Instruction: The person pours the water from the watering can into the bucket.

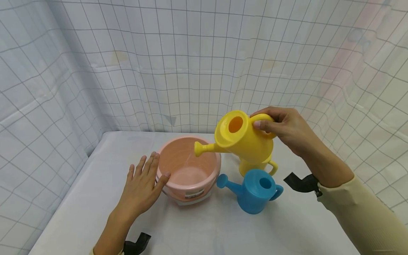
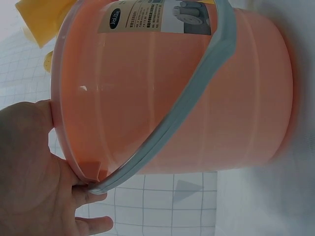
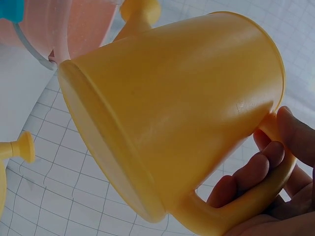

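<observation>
My right hand (image 1: 285,129) grips the handle of a yellow watering can (image 1: 255,145), its fingers curled through the loop in the right wrist view. The can is raised and tilted, with its spout over the right side of a pink bucket (image 1: 188,189). On the bucket's left rim rests my left hand (image 1: 140,187), fingers straight and spread. The left wrist view shows the bucket's grey handle (image 2: 172,123) hanging down its side. A blue watering can (image 1: 255,198) stands right of the bucket. Behind it, a second yellow watering can (image 1: 248,167) is partly hidden by the raised one.
A white cloth covers the table (image 1: 191,230). White curtains (image 1: 191,71) with a dark grid pattern hang at the back and on both sides. A black strap (image 1: 302,183) is on the right wrist, another black strap (image 1: 137,244) on the left.
</observation>
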The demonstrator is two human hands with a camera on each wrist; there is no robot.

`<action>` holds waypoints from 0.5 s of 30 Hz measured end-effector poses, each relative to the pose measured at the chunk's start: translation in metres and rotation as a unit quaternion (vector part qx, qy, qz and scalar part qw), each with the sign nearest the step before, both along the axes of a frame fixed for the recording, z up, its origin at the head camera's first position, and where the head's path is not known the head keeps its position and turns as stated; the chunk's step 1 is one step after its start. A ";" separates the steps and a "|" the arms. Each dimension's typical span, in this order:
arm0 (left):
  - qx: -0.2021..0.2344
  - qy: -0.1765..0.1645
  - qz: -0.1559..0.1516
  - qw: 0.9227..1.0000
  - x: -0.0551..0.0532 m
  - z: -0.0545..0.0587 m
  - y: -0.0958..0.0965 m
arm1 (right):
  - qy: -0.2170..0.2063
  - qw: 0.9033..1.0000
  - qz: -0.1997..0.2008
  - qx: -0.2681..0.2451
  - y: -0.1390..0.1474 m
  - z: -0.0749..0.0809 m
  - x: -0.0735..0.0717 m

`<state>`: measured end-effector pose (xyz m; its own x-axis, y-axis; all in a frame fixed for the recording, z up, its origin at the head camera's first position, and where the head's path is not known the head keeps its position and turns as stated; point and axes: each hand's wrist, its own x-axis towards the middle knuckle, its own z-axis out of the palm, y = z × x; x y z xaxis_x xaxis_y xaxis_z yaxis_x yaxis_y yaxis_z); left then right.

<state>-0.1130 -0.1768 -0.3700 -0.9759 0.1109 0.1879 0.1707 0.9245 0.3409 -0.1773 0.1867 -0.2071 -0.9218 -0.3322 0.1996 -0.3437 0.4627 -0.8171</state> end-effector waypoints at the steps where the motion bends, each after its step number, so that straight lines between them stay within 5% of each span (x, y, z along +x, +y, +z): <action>1: 0.000 0.000 0.000 1.000 0.000 0.000 0.000 | 0.001 1.000 0.000 0.000 0.000 0.000 0.000; 15: 0.002 0.001 0.000 1.000 0.000 0.000 0.000 | 0.004 1.000 -0.001 0.002 -0.001 0.000 0.000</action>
